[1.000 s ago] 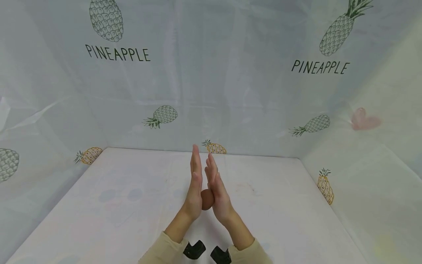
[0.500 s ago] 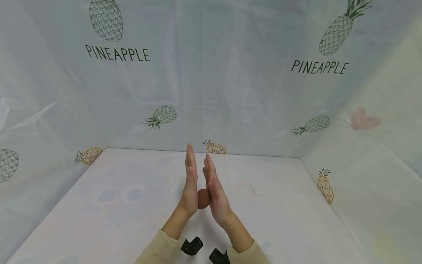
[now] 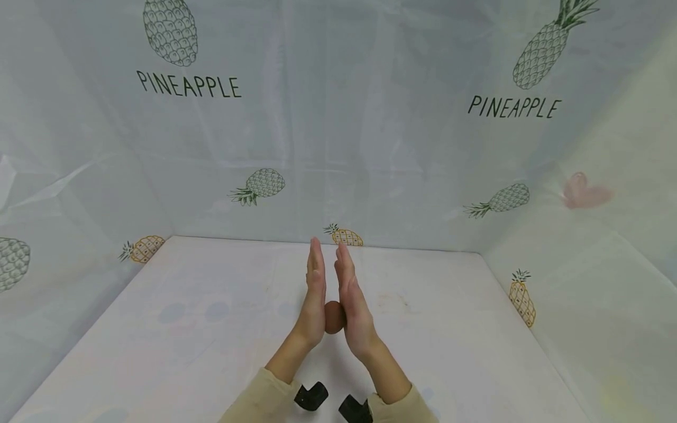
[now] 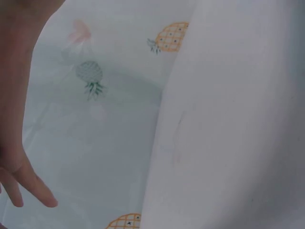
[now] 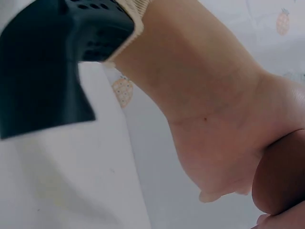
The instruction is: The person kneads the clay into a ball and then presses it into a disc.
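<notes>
A smooth brown ball (image 3: 334, 318) sits between two facing palms in the head view. On its left side, my left hand (image 3: 313, 305) presses flat against it, fingers straight and pointing up and away. My right hand (image 3: 357, 314) presses from the other side, its fingers likewise straight. Above the ball a narrow gap separates the fingers of the two hands. At the right edge of the right wrist view, the ball (image 5: 281, 174) shows large, partly cut off, against a palm. The left wrist view has only part of a hand (image 4: 14, 119) at its left edge; the ball is outside it.
Black wrist mounts (image 3: 311, 396) stick out from the cream sleeves (image 3: 261, 399) below the hands. Under them spreads a white table surface (image 3: 211, 352). Pale sheeting (image 3: 338, 117) printed with pineapples encloses the table's back and sides.
Both hands shifted left with the ball, then came back right. Since half a second ago, the left fingertips have dropped slightly and the right fingertips have risen slightly; the ball stays between the palms.
</notes>
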A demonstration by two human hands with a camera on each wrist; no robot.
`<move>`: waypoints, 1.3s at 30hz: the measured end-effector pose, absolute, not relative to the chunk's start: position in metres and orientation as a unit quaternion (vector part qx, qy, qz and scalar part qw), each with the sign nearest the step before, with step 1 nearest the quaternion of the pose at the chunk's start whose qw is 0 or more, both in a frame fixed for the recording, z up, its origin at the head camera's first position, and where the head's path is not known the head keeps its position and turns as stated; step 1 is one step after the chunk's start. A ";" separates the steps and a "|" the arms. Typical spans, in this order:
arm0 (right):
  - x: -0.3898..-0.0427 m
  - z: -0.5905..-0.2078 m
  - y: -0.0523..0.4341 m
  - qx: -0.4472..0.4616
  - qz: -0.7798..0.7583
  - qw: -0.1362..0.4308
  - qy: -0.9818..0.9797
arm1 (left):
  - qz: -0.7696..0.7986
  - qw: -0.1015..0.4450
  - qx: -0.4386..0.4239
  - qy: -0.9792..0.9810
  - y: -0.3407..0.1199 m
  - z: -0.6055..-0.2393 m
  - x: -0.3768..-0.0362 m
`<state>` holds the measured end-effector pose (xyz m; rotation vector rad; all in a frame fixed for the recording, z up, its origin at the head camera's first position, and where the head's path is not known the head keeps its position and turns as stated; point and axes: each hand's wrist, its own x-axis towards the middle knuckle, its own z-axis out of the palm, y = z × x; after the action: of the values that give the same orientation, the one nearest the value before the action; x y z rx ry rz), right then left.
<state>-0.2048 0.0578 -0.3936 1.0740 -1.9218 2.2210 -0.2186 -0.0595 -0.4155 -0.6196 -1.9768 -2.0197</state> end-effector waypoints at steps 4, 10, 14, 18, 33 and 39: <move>-0.207 -0.392 0.061 0.337 0.715 0.016 -0.612 | -0.686 0.119 -0.221 -0.683 -0.054 -0.419 -0.216; -0.210 -0.392 0.065 0.334 0.715 0.012 -0.614 | -0.692 0.111 -0.219 -0.679 -0.047 -0.419 -0.211; -0.211 -0.392 0.067 0.329 0.719 0.013 -0.612 | -0.694 0.106 -0.232 -0.673 -0.045 -0.418 -0.208; -0.213 -0.394 0.068 0.323 0.721 0.017 -0.612 | -0.688 0.111 -0.251 -0.672 -0.044 -0.416 -0.205; -0.210 -0.401 0.057 0.326 0.716 -0.018 -0.617 | -0.696 0.149 -0.252 -0.656 -0.057 -0.402 -0.206; -0.207 -0.401 0.053 0.342 0.713 -0.023 -0.612 | -0.696 0.167 -0.238 -0.657 -0.063 -0.400 -0.211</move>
<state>-0.2073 0.0527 -0.4015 1.0897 -1.9509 2.2723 -0.2105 -0.0627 -0.3997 -0.6773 -1.8698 -1.9798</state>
